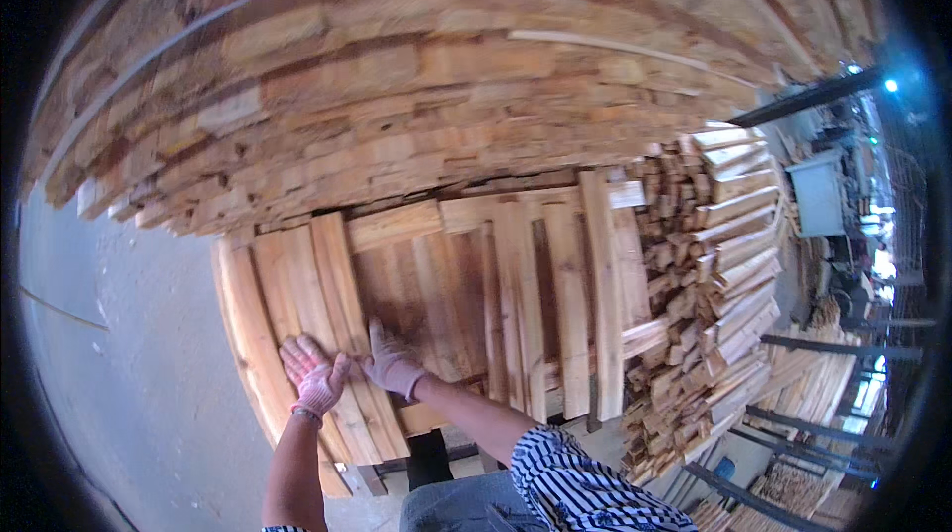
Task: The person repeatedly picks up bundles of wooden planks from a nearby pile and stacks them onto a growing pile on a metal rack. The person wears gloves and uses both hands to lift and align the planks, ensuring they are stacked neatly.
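Wooden boards [297,279] lie side by side on the left part of a stack. My left hand [315,375], in a pale pinkish work glove, rests flat on them with its fingers spread. Beside it, my right hand [395,363] wears a similar glove and touches the right edge of the rightmost board [342,284] in that group; its fingers are stretched out and slightly blurred. Right of this hand lies a recessed layer of darker boards [426,304]. Several separate narrow boards [565,304] lie farther right, with gaps between them.
A tall wall of stacked timber [397,106] rises along the far side, blurred. On the right stands a pile of short wood pieces [694,304]. Grey floor [139,334] spreads at left. Dark metal bars [813,344] and a pale blue bin [818,195] stand farther right.
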`<state>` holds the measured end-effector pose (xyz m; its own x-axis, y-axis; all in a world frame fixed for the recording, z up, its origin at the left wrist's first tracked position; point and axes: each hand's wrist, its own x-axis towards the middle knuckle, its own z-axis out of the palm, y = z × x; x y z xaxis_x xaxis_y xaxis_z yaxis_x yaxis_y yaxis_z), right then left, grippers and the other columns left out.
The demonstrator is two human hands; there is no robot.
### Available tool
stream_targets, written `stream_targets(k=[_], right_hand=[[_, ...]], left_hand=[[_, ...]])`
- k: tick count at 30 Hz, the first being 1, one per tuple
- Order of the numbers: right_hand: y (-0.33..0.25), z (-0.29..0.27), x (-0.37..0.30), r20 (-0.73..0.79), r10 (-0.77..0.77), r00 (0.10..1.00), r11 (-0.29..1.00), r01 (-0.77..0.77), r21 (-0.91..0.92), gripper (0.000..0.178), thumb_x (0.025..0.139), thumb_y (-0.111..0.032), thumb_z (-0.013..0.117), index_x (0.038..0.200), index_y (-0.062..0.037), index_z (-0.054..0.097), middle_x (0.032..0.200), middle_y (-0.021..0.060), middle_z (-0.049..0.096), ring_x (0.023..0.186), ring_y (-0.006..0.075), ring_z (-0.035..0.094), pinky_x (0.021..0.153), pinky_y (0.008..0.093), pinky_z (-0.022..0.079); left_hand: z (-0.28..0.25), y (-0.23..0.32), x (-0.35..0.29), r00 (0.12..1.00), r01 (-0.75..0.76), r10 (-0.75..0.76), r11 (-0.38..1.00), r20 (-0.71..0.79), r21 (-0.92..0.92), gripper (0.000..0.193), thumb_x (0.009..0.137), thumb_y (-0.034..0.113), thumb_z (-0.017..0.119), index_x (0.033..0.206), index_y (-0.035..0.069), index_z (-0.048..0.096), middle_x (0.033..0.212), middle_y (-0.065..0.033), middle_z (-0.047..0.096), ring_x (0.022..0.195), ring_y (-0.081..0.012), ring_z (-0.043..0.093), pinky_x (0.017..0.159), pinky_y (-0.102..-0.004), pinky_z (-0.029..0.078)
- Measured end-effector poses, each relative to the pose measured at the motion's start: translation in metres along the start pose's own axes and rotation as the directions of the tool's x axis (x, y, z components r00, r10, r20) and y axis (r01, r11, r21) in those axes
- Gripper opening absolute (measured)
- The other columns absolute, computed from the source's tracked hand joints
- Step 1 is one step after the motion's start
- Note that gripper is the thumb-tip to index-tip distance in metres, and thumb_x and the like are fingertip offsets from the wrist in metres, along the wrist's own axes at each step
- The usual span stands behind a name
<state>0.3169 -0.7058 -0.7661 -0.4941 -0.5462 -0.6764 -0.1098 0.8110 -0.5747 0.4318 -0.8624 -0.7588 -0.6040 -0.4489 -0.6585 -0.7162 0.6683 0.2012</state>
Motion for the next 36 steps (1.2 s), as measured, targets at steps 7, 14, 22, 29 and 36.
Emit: stream_targets(k=[7,14,22,29,36], right_hand=[[0.077,-0.115,-0.097,-0.461,0.325,0.826,0.738,-0.526,-0.422,0.114,0.078,-0.060,0.069,0.158,-0.0114,0.004,0.158,0.0331,0.008,0.146,0.0530,0.009,0.116,0.0626,0.013],[0.135,-0.134,-0.111,-0.499,0.496,0.710,0.837,-0.544,0.058,0.103,0.083,-0.036,0.067,0.155,0.0021,0.004,0.160,0.0283,0.016,0.143,0.0424,0.031,0.117,0.0451,0.030],[0.102,-0.143,-0.163,-0.468,0.198,0.861,0.926,-0.007,0.378,0.094,0.086,-0.026,0.072,0.155,0.0015,0.015,0.154,0.0203,0.036,0.140,0.0282,0.038,0.113,0.0375,0.034],[0.046,-0.053,-0.045,0.001,0.097,0.995,0.675,-0.066,0.735,0.061,0.094,-0.038,0.064,0.134,0.0060,0.050,0.125,0.0146,0.061,0.115,0.0203,0.053,0.106,0.0347,0.040],[0.009,0.013,-0.008,-0.448,-0.124,0.885,0.992,0.098,-0.081,0.105,0.083,-0.053,0.068,0.150,0.0085,0.016,0.148,0.0344,0.031,0.138,0.0467,0.035,0.115,0.0458,0.031]], left_hand=[[-0.002,0.004,-0.005,0.999,0.010,-0.007,0.997,-0.040,0.075,0.110,0.089,0.071,0.042,0.152,-0.009,0.002,0.155,-0.0406,-0.004,0.144,-0.0588,-0.006,0.115,-0.0636,0.000],[-0.006,0.001,-0.006,1.000,0.010,-0.009,0.999,-0.030,0.039,0.115,0.087,0.073,0.045,0.152,-0.010,0.000,0.155,-0.0401,-0.008,0.144,-0.0573,-0.012,0.116,-0.0617,-0.003],[0.002,-0.003,-0.012,0.998,0.004,-0.002,1.000,-0.065,0.030,0.115,0.087,0.073,0.047,0.151,-0.010,0.001,0.155,-0.0411,-0.005,0.142,-0.0612,-0.008,0.115,-0.0643,0.002],[-0.008,0.001,-0.008,0.999,-0.016,0.017,1.000,-0.040,0.018,0.116,0.086,0.074,0.046,0.152,-0.009,-0.001,0.155,-0.0407,-0.007,0.143,-0.0591,-0.008,0.115,-0.0636,-0.001],[-0.004,-0.006,-0.003,1.000,0.021,-0.022,0.997,0.012,0.077,0.119,0.086,0.075,0.046,0.151,-0.012,-0.003,0.155,-0.0404,-0.008,0.144,-0.0561,-0.012,0.116,-0.0618,-0.005]])
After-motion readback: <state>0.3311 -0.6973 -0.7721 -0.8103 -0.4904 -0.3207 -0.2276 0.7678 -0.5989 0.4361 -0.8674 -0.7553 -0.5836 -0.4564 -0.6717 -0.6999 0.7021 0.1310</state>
